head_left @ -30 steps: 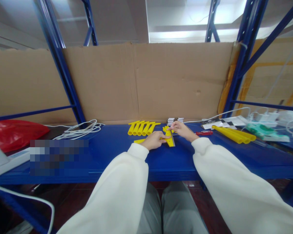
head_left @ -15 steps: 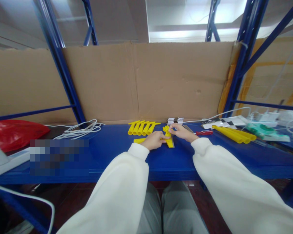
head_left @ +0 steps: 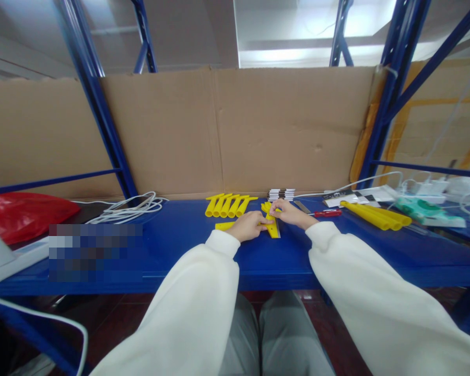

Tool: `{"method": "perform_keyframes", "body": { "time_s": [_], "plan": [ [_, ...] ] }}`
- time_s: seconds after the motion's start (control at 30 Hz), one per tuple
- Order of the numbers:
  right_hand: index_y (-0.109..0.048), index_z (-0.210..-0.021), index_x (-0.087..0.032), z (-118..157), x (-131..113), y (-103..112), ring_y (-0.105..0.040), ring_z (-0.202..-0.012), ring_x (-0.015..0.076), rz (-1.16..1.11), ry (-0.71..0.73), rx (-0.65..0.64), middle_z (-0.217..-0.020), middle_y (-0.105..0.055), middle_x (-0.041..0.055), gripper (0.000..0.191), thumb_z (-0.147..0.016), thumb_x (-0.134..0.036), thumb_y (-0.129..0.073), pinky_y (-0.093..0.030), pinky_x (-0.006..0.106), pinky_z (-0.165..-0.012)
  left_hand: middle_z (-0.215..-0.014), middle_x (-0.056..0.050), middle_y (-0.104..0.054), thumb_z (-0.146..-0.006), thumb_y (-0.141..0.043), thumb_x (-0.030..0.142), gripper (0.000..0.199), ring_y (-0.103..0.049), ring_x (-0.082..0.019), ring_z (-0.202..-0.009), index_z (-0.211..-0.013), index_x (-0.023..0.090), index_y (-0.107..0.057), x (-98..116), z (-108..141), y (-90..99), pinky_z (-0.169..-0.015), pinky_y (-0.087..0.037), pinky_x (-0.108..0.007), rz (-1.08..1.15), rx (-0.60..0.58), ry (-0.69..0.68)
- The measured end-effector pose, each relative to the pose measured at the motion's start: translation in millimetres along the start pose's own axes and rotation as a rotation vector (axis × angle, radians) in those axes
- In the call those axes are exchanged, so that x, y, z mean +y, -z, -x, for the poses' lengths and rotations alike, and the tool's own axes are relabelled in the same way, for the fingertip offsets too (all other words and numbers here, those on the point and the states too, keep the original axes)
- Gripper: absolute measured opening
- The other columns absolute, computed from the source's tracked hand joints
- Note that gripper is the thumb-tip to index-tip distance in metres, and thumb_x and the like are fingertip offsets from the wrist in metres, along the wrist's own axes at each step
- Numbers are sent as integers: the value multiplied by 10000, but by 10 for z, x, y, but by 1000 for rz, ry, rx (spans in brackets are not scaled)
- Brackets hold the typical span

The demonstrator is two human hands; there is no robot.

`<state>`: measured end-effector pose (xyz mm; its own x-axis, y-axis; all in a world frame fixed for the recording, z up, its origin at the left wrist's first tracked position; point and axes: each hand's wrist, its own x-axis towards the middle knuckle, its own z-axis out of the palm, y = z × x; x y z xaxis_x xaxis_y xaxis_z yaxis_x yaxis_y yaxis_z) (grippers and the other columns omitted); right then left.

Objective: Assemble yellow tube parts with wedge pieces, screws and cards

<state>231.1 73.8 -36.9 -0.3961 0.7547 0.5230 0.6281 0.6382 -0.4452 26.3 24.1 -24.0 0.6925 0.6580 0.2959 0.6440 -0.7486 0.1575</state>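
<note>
A yellow scraper (head_left: 273, 231) with a T-shaped head lies on the blue bench, its handle pointing left. My left hand (head_left: 248, 227) is closed on it where handle and head meet, covering part of the handle. Along the head's right side shows a thin metal blade (head_left: 279, 231). My right hand (head_left: 285, 213) pinches at the far end of the head; anything small between those fingertips is hidden. Beyond my hands, several similar yellow scrapers (head_left: 229, 207) lie in a row. A red-handled screwdriver (head_left: 328, 213) and a flat metal strip (head_left: 302, 207) lie right of my right hand.
Small white-and-black packs (head_left: 281, 195) are stacked against the cardboard wall (head_left: 219, 130). Yellow tubular handles (head_left: 379, 218) and a green-and-white plastic wrapper (head_left: 421, 208) lie at right. Coiled white cable (head_left: 129, 209) and a red bag (head_left: 27, 214) sit at left. Blue posts (head_left: 102, 120) flank the bench.
My right hand has shifted slightly left at the scraper head, leaving more of the metal strip beside it in sight. The scraper and my left hand have moved very slightly right.
</note>
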Motion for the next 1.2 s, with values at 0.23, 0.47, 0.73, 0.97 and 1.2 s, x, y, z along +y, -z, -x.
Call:
{"method": "perform_keyframes", "body": {
  "time_s": [0.23, 0.47, 0.73, 0.97, 1.2],
  "plan": [
    [-660, -724, -199, -12, 98, -14, -576, -853, 204, 21, 38, -25, -797, -635, 38, 163, -824, -320, -614, -462, 367, -872, -1080, -80, -693, -900, -610, 208, 306, -645, -208, -998, -1177, 225, -737, -10, -3, -3, -912, -483, -301, -7, 4, -21],
    [-633, -734, -194, 28, 32, -13, -566, -875, 214, 110, 4, -43, -873, -634, 66, 152, -839, -272, -555, -454, 388, -899, -1117, -86, -695, -899, -611, 203, 300, -649, -215, -1031, -1167, 227, -744, 34, 11, 31, -941, -476, -299, 4, -22, -1],
    [-642, -787, -194, 50, -25, 46, -578, -907, 230, 151, 17, -108, -911, -652, 83, 126, -839, -237, -535, -449, 414, -930, -1121, -82, -709, -891, -612, 193, 319, -659, -220, -1031, -1180, 240, -739, 31, 4, 18, -936, -483, -297, 5, -28, -21],
    [-647, -789, -196, 41, -3, 110, -591, -903, 224, 102, 32, -176, -896, -661, 77, 122, -847, -268, -568, -464, 396, -908, -1141, -75, -705, -889, -613, 193, 307, -660, -211, -1021, -1162, 240, -745, 35, 2, 13, -927, -477, -283, 37, -33, -37],
    [-638, -777, -194, 47, -29, 209, -594, -862, 224, 38, 67, -271, -845, -662, 61, 144, -840, -315, -590, -463, 368, -866, -1165, -88, -702, -893, -610, 182, 315, -651, -218, -1066, -1177, 227, -737, 62, -7, 15, -956, -464, -290, 35, -53, -61]
  ]
}}
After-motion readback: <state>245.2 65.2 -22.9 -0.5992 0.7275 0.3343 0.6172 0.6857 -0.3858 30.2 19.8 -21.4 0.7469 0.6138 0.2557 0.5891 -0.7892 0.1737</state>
